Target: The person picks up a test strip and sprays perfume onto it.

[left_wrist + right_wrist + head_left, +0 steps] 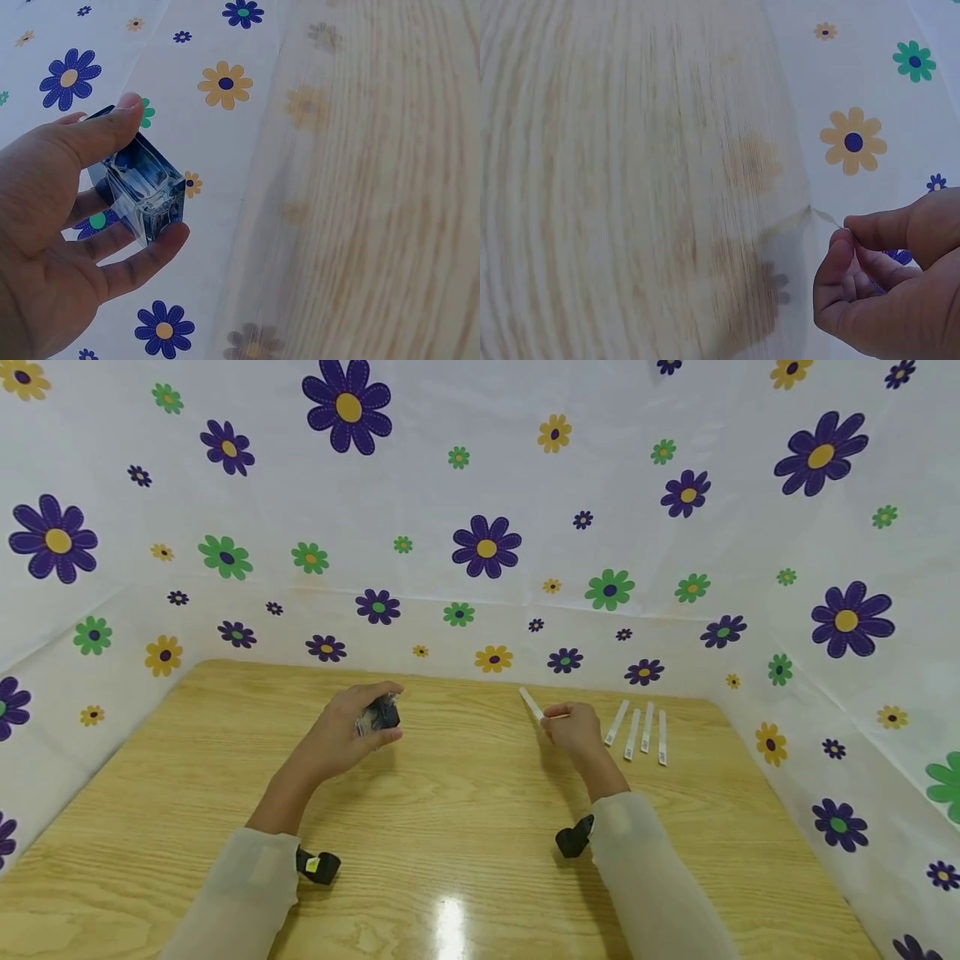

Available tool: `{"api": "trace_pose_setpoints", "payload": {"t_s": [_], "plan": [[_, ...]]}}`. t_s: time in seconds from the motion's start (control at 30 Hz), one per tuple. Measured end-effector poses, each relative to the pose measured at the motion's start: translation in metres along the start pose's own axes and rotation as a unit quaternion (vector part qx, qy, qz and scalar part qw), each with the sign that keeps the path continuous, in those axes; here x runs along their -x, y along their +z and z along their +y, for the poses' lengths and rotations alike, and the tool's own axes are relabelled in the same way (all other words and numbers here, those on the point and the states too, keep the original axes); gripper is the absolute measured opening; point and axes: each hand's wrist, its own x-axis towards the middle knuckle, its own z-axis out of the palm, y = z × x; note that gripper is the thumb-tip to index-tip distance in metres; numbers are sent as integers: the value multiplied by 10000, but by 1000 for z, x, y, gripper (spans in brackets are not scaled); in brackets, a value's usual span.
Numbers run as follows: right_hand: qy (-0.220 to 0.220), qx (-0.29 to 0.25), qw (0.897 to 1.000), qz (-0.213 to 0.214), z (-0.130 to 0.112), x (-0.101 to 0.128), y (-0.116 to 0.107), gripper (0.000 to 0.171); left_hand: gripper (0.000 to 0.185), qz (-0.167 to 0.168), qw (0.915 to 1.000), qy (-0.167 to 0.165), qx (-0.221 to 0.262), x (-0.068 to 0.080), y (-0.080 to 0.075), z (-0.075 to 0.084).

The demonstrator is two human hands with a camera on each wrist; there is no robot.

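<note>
My left hand (341, 731) holds a clear, square-edged glass bottle with a dark part (386, 712) above the table, left of centre. In the left wrist view, the thumb and fingers wrap around the glass bottle (150, 184), whose thick base shows bluish. It looks like a perfume bottle; its label cannot be read. Over the table's right half, my right hand (576, 727) pinches the near end of a white paper strip (530, 702) between thumb and fingers. The right wrist view shows that strip (825, 217) nearly edge-on, pointing away from the fingertips.
Several white paper strips (633, 735) with small print at their near ends lie side by side, right of my right hand. The wood-grain table (450, 810) is bordered by a white flower-patterned cloth (420, 493) at the back and sides. Black wrist cameras (318, 867) sit at both cuffs.
</note>
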Motion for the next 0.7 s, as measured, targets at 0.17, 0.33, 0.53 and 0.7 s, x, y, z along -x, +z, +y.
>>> {"api": "trace_pose_setpoints", "payload": {"t_s": [0.17, 0.33, 0.53, 0.7], "plan": [[336, -67, 9992, 196, -2, -3, 4, 18, 60, -53, 10000, 13, 60, 1, 0, -1], [438, -85, 9987, 254, 4, -7, 3, 18, 61, -141, 9999, -76, 53, 0, 0, 0], [300, -89, 9995, 3, 7, -7, 1, 19, 61, -213, 9996, -163, -10, 1, 1, -3], [302, -342, 9983, -360, 5, -3, -3, 21, 61, -263, 9994, -198, -39, 1, 1, -4]]}}
